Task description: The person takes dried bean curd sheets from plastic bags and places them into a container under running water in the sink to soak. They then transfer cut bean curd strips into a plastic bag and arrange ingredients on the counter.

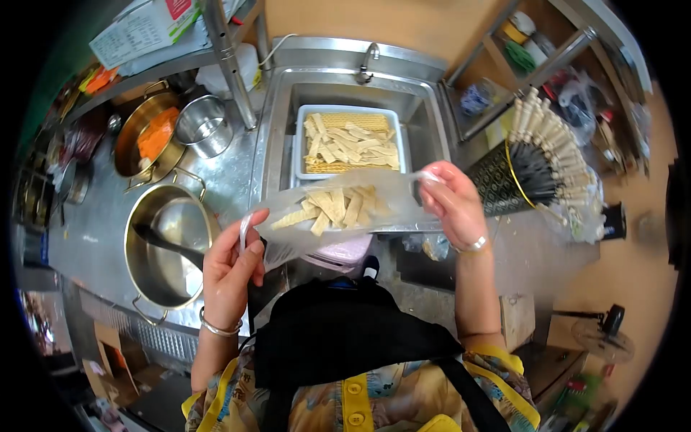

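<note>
A clear plastic bag (288, 232) with pale flat strips (332, 206) inside is stretched between my two hands, in front of the sink. My left hand (234, 263) is closed on the bag's left edge, fingers and thumb pinched together. The right edge of the bag is gripped by my right hand (452, 204). Just beyond the bag, a white tray (395, 119) stands in the metal sink; it holds more pale strips (353, 144) on top of a yellow, ridged layer (360, 119).
A large pot (137, 266) with a dark ladle stands on the left counter. Behind it are a pot (126, 144) with an orange cloth and a steel pot (205, 126). Right of the sink, a patterned basket (493, 176) holds many wooden-handled tools. A faucet (368, 61) rises behind the sink.
</note>
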Action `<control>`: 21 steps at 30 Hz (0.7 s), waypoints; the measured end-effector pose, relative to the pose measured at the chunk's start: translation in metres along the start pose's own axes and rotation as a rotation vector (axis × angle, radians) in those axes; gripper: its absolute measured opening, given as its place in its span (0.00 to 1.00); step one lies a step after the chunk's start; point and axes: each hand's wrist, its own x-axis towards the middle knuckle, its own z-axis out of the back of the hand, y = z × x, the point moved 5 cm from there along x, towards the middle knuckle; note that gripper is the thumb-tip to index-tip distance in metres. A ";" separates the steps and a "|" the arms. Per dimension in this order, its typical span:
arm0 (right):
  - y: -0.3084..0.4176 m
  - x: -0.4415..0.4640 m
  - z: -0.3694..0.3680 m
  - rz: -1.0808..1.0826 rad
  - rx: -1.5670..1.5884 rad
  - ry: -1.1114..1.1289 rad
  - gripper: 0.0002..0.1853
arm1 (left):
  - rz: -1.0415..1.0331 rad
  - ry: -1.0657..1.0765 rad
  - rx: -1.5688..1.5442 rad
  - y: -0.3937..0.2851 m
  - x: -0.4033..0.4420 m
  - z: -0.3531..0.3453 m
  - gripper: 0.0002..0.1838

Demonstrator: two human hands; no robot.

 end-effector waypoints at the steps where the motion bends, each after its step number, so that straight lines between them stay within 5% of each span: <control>1: 0.021 -0.024 -0.006 0.034 0.027 0.010 0.03 | -0.018 0.025 0.027 -0.005 -0.001 -0.005 0.21; 5: 0.048 -0.071 0.004 0.133 -0.009 -0.164 0.04 | -0.111 0.213 -0.045 -0.013 0.010 -0.026 0.22; 16: 0.054 -0.199 0.039 0.091 -0.185 -0.343 0.10 | 0.209 0.589 0.095 0.030 -0.036 -0.110 0.27; 21: 0.024 -0.245 0.054 0.047 -0.071 -0.373 0.13 | -0.029 0.922 0.415 0.053 -0.063 -0.176 0.23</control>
